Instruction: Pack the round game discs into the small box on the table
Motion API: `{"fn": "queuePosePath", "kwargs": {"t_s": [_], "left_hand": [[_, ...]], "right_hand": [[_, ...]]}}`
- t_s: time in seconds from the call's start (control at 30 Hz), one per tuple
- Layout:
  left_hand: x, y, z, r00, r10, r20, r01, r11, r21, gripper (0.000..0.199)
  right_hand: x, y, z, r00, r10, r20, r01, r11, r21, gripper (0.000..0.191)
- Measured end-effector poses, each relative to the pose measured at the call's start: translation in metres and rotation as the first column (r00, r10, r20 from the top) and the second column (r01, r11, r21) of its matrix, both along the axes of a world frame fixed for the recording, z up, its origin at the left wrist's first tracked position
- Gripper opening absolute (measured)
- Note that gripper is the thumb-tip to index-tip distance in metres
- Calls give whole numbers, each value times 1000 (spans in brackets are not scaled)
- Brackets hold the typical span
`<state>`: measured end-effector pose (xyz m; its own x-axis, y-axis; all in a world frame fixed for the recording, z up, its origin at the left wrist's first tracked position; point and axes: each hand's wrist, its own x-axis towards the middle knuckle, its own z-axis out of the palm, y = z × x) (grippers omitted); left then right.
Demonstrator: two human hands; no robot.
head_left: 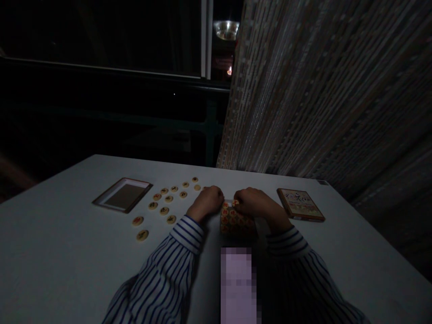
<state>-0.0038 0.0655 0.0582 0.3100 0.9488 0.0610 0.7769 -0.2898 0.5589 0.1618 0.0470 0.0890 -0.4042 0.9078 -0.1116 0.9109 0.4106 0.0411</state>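
Round wooden xiangqi pieces with red characters sit in rows inside a small box (222, 227) in front of me. My right hand (254, 201) is closed at the box's far side, its fingertips on a xiangqi piece (235, 203) in the top row. At the far left corner of the box is my left hand (209, 200), fingers curled inward; what they hold, if anything, is hidden. Several loose xiangqi pieces (164, 210) lie scattered on the table to the left, most with dark characters and a few with red.
An open shallow tray (100, 202) with a brown rim lies on the white table (67, 252) at left. A flat box with a printed cover (301, 204) rests at right. Beyond the table edge hangs a string curtain (270, 90), beside a dark window. A pixelated patch covers the bottom middle.
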Motion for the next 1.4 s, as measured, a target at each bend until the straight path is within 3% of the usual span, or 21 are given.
{"fn": "queuePosePath", "kwargs": {"t_s": [0.4, 0.7, 1.07, 1.4], "left_hand": [[1, 0, -3, 998, -47, -34, 44, 996, -72, 23], [0, 2, -8, 997, -58, -45, 56, 997, -48, 24], [0, 1, -8, 998, -52, -30, 50, 997, -53, 23], [0, 2, -8, 993, -55, -106, 51, 998, -42, 27]], "right_hand": [[-7, -1, -7, 997, -10, 77, 11, 1000, -9, 26], [-7, -1, -12, 997, 12, 81, -16, 999, 47, 25], [-8, 0, -12, 995, 20, 97, -24, 999, 35, 24], [-9, 1, -14, 994, 22, 110, -25, 999, 29, 24]]}}
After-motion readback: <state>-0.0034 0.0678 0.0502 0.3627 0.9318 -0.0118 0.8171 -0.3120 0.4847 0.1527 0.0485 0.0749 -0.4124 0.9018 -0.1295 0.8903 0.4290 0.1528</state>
